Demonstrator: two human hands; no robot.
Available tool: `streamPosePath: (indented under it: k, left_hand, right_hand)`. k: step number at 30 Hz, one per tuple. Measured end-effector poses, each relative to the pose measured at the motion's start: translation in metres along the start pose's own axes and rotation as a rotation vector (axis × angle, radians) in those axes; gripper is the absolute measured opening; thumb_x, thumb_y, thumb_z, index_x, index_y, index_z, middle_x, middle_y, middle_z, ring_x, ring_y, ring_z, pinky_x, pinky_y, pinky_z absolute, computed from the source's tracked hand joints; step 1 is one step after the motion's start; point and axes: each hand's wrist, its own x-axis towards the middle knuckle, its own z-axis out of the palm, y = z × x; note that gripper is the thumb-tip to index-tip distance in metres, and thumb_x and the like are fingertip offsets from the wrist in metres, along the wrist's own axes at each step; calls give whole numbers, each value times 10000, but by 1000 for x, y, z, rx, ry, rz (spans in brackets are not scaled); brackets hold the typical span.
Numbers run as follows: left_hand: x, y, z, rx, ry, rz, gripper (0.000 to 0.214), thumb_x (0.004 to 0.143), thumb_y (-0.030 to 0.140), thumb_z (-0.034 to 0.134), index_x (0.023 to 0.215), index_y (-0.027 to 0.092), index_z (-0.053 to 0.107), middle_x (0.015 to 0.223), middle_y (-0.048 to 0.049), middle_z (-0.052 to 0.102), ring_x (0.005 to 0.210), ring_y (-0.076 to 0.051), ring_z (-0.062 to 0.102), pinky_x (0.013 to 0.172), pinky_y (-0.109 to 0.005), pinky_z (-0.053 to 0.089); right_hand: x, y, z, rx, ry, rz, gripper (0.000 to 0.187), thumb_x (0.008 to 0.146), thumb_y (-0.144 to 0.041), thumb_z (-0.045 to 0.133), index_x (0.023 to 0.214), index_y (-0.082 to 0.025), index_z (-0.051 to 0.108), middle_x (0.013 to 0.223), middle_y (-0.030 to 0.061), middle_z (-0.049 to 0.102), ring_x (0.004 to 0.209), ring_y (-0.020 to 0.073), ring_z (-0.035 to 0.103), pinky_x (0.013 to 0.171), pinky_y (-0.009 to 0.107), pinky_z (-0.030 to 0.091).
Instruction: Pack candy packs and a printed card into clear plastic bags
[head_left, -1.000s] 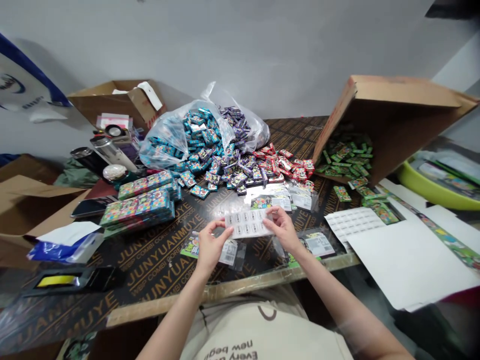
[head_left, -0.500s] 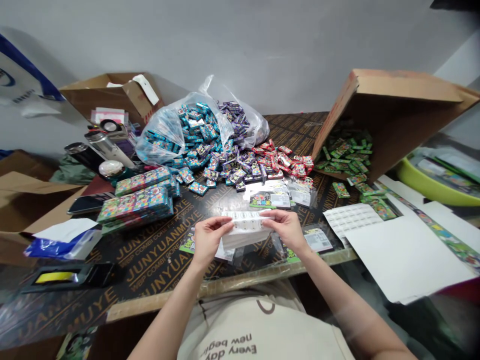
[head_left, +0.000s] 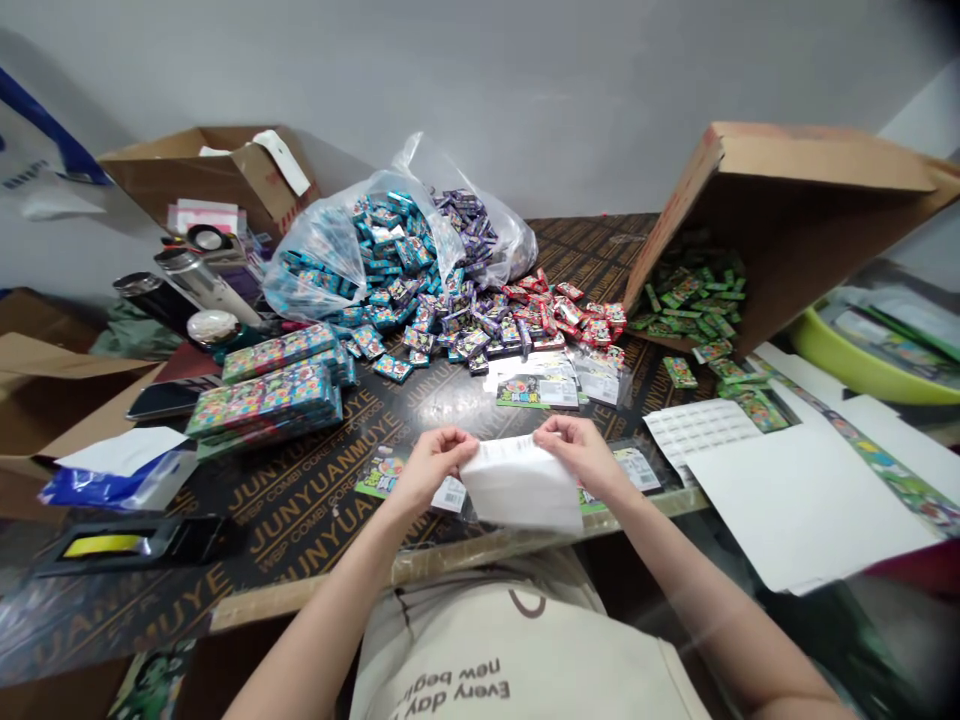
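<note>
Both hands pinch the top edge of a white label sheet that hangs down towards me over the table edge. My left hand is closed on its left corner, and my right hand grips near the right one. Faint printed marks show along the top, while the side facing me is mostly blank. Beneath the hands lie printed cards in clear film: one green card by my left hand, and a card with a barcode beside my right wrist. More film-wrapped cards lie just beyond the sheet.
Loose small packets in blue, purple and red spill from plastic bags. Green packets lie in a tipped cardboard box. Stacked wrapped packs, flasks and a tape dispenser stand left; white sheets lie right.
The label sheet has dropped from a folded position with label rows showing to hanging open, its blank side towards me. Both hands keep hold of it. The view has shifted slightly.
</note>
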Motion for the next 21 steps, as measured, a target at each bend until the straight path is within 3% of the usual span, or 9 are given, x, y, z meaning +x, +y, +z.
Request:
streamPosePath:
  k: [2, 4, 7, 9, 13, 15, 17, 19, 21]
  left_hand:
    - [4, -7, 5, 0, -72, -35, 287, 584, 336, 692, 731, 114, 586, 588, 17, 559, 489, -73, 467, 469, -180, 349]
    - [12, -17, 11, 57, -116, -53, 282, 565, 319, 698, 718, 108, 591, 583, 7, 572, 484, -78, 478, 458, -183, 350]
    - [29, -37, 22, 208, -112, -69, 261, 568, 330, 675, 682, 109, 594, 543, 12, 560, 453, -78, 463, 438, -190, 349]
    - [42, -51, 29, 285, -90, -68, 249, 565, 325, 662, 675, 111, 597, 529, 15, 556, 448, -83, 463, 436, -195, 353]
    - [65, -72, 34, 367, -43, -64, 204, 577, 316, 624, 629, 120, 601, 486, 22, 538, 446, -99, 468, 441, -205, 354]
    - [72, -77, 31, 410, -18, -61, 182, 577, 306, 612, 594, 125, 601, 473, 26, 529, 452, -101, 464, 452, -208, 352]
    - [76, -79, 25, 447, 8, -55, 183, 584, 311, 601, 587, 128, 607, 479, 27, 531, 465, -103, 465, 465, -210, 351]
    - [78, -78, 19, 479, 29, -50, 198, 589, 327, 598, 602, 131, 622, 497, 24, 544, 486, -109, 474, 479, -212, 348]
    - [78, -77, 13, 506, 41, -46, 206, 583, 336, 608, 608, 134, 637, 508, 20, 554, 505, -113, 482, 491, -213, 342]
  right_hand:
    - [3, 5, -8, -57, -48, 26, 316, 733, -444, 555, 736, -129, 582, 567, -20, 510, 480, 72, 393, 441, 187, 261]
    - [10, 11, -16, -172, -175, 1, 320, 713, -440, 579, 768, -128, 620, 589, -11, 540, 503, 81, 420, 456, 190, 277]
    - [26, 21, -18, -297, -389, -29, 321, 675, -431, 623, 761, -122, 643, 612, 2, 580, 545, 103, 476, 504, 205, 328]
    - [38, 29, -17, -397, -432, -58, 297, 694, -419, 611, 717, -124, 636, 614, 8, 593, 577, 120, 506, 569, 230, 358]
    - [49, 47, -26, -809, -259, -211, 240, 791, -387, 516, 763, -183, 639, 791, 41, 630, 844, 199, 532, 811, 366, 308]
    - [44, 61, -42, -1020, -145, -215, 280, 718, -444, 593, 874, -212, 616, 931, 70, 600, 957, 248, 483, 850, 418, 259]
    - [33, 77, -61, -1169, -127, -130, 461, 554, -492, 708, 897, -213, 581, 950, 84, 568, 951, 276, 468, 823, 423, 267]
    - [21, 93, -77, -1213, -131, -60, 486, 475, -471, 749, 834, -208, 553, 894, 67, 561, 905, 274, 477, 781, 399, 287]
    - [12, 105, -89, -1126, -76, -45, 380, 533, -416, 725, 771, -204, 519, 818, 33, 568, 840, 239, 501, 759, 374, 300]
